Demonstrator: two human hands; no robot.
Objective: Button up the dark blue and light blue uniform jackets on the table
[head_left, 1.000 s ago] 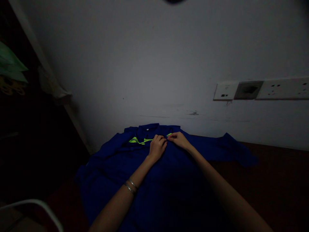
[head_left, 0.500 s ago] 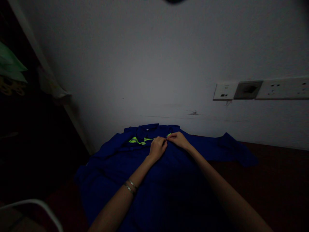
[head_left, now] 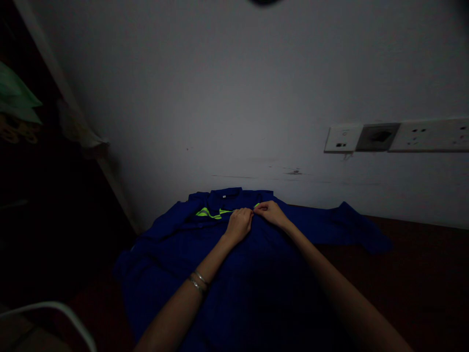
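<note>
A dark blue shirt with neon yellow-green stripes near its collar lies spread on a dark brown table, its collar toward the wall. My left hand is closed, pinching the shirt's front just below the collar. My right hand is closed too, pinching the same spot of fabric from the right. The fingertips of both hands meet at the shirt's front edge. Two thin bangles sit on my left wrist.
A white wall stands right behind the table, with a row of sockets and switches at the right. A white curved rail shows at the bottom left. Dim shelves with green things are at the far left.
Almost nothing has changed; both hands stay pinched at the shirt's front below the collar, with only tiny finger shifts.
</note>
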